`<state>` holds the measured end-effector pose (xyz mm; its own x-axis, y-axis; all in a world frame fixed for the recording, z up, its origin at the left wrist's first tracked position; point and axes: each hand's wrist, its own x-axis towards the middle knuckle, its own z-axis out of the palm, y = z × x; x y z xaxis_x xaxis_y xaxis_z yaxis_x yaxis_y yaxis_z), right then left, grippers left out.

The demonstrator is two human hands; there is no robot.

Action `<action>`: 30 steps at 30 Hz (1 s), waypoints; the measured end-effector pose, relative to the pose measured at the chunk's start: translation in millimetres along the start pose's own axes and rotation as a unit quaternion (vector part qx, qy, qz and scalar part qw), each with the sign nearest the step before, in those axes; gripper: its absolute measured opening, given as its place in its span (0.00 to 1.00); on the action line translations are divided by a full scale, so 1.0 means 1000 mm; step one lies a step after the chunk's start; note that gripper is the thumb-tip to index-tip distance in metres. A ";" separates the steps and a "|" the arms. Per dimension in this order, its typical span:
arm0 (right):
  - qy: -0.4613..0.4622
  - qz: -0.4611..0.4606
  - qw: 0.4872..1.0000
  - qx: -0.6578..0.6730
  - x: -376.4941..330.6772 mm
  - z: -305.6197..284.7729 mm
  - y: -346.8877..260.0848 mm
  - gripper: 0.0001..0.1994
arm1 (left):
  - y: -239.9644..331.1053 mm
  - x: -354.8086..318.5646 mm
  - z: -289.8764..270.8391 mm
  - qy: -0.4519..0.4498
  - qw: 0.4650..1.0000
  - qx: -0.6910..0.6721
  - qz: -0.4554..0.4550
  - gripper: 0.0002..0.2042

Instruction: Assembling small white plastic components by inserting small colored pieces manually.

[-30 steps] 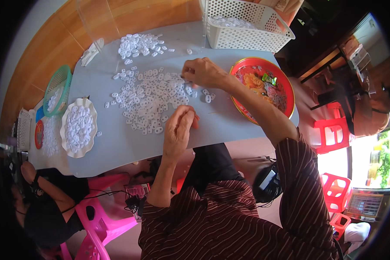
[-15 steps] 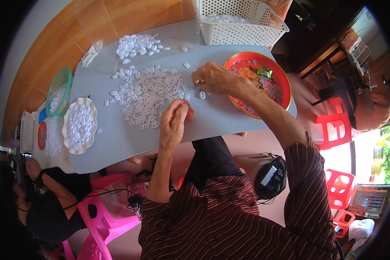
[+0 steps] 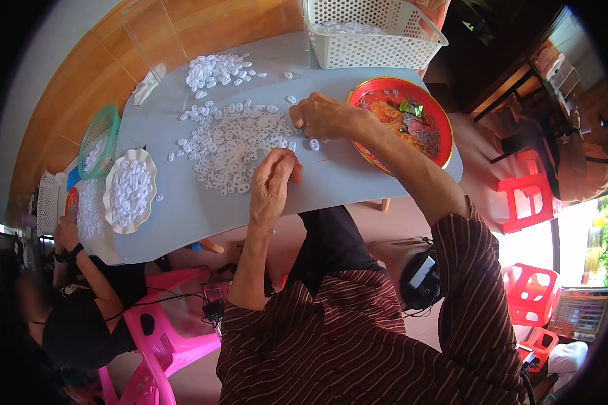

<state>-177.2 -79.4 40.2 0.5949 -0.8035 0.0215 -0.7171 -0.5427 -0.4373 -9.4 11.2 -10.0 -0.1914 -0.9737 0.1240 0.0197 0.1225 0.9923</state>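
Left hand (image 3: 270, 187): hung near the tabletop's front edge, fingers curled in; whether it gripped anything could not be told.
Right hand (image 3: 323, 116): was bent nearly closed, fingertips low beside the main pile; its hold was hidden.
White two-holed pieces (image 3: 228, 148): lay spread mid-tabletop, between the left and right edges.
Red floral tray (image 3: 442, 128): sat at the right edge.
White perforated basket (image 3: 378, 58): stood at the far right corner.
Scalloped dish (image 3: 153, 177): held more pieces, at the left edge.
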 end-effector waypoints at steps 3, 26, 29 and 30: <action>-0.058 0.040 0.998 -0.003 0.003 -0.003 -0.003 0.07 | -0.001 0.000 -0.001 -0.004 1.000 0.008 0.003 0.13; 0.085 0.074 0.913 0.392 -0.030 0.016 -0.026 0.07 | 0.003 0.003 0.000 0.083 0.994 0.062 0.044 0.11; 0.098 0.076 0.908 0.400 -0.037 0.021 -0.029 0.07 | 0.005 0.005 0.000 0.069 0.993 0.081 0.049 0.11; 0.099 0.075 0.908 0.401 -0.040 0.022 -0.029 0.07 | 0.006 0.005 0.000 0.059 0.992 0.096 0.050 0.10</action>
<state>-171.9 -26.3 32.8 0.3785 -0.9250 0.0333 -0.2436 -0.1342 -0.9605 -10.7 6.8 -2.9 -0.0822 -0.9692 0.2323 -0.1569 0.2427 0.9573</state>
